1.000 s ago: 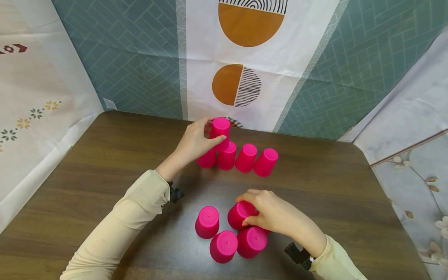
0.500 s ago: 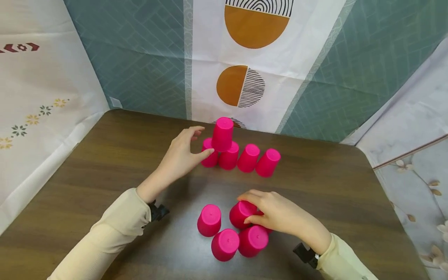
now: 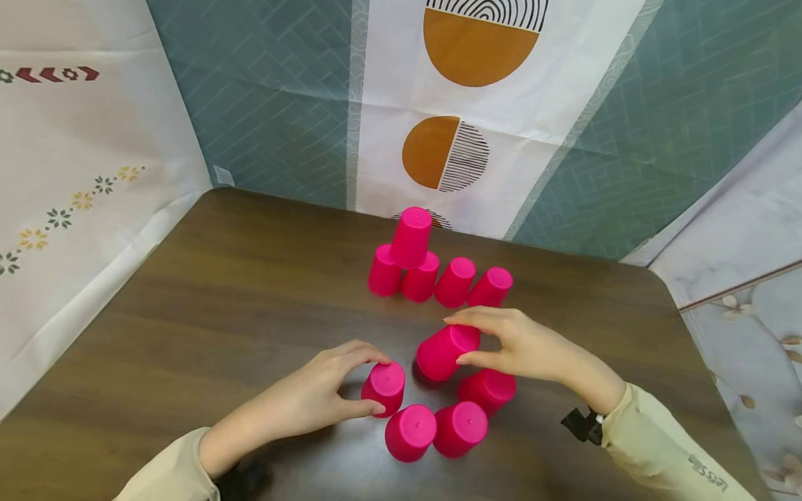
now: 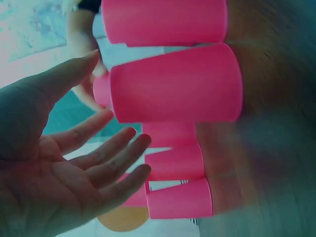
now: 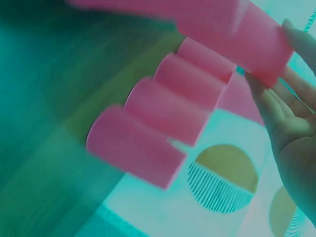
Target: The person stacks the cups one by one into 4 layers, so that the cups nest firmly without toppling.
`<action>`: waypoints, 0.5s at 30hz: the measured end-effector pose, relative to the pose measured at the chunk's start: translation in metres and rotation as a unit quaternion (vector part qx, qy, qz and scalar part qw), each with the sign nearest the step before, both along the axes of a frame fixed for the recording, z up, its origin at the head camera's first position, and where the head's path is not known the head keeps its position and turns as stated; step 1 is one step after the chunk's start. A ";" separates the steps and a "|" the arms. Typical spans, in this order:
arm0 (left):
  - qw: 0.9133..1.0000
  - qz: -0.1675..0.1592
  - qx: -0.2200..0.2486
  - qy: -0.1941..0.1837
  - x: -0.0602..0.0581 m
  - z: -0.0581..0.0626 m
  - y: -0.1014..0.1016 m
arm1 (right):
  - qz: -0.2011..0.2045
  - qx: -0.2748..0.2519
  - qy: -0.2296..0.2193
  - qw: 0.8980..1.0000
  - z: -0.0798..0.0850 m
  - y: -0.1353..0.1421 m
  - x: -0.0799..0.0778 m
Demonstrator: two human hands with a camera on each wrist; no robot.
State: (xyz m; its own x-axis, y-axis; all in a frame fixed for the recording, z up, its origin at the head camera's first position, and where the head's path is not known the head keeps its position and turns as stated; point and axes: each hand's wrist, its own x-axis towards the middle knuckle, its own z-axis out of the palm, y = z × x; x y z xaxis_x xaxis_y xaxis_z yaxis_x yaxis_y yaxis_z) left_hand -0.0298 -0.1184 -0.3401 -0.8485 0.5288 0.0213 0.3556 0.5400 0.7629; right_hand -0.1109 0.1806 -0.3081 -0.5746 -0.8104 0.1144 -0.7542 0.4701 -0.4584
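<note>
Pink cups stand upside down on the table. My right hand (image 3: 529,344) grips one pink cup (image 3: 438,355) near its base end, tilted and raised off the table. In the right wrist view, thumb and fingers pinch that end. My left hand (image 3: 313,390) is at another pink cup (image 3: 383,391), thumb and forefinger on either side of it. The left wrist view shows its fingers spread, beside the cup's narrow end. Farther back, one upper cup (image 3: 411,239) rests across the two leftmost cups of a row (image 3: 455,284).
Three more pink cups stand at the front: a front-left cup (image 3: 410,433), a front-middle cup (image 3: 460,429) and one cup (image 3: 489,390) under the right hand. The brown wooden table (image 3: 263,278) is bounded by a patterned cloth (image 3: 269,125) behind.
My left hand has let go of the upper cup and come forward to a front cup. My right hand has lifted its cup and moved it away from the front group, toward the row.
</note>
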 end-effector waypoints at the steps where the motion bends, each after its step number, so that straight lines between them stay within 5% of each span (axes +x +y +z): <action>1: 1.000 -0.002 -0.010 0.005 0.001 0.001 0.001 | -0.007 -0.008 -0.005 1.000 0.003 0.002 -0.006; 9: 1.000 0.010 0.003 0.005 0.005 -0.001 0.010 | -0.102 -0.021 -0.054 0.993 0.031 0.013 -0.041; 15: 1.000 0.013 0.010 0.007 0.005 -0.007 0.009 | -0.108 -0.035 0.027 0.993 0.043 0.017 -0.061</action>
State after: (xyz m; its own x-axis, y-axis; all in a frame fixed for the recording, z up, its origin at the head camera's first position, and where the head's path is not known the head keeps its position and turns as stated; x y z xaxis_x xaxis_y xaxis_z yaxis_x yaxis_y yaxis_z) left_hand -0.0246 -0.1093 -0.3469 -0.8610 0.5067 0.0440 0.3530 0.5330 0.7690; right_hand -0.1723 0.1975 -0.2654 -0.7257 -0.6576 0.2021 -0.6638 0.5923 -0.4567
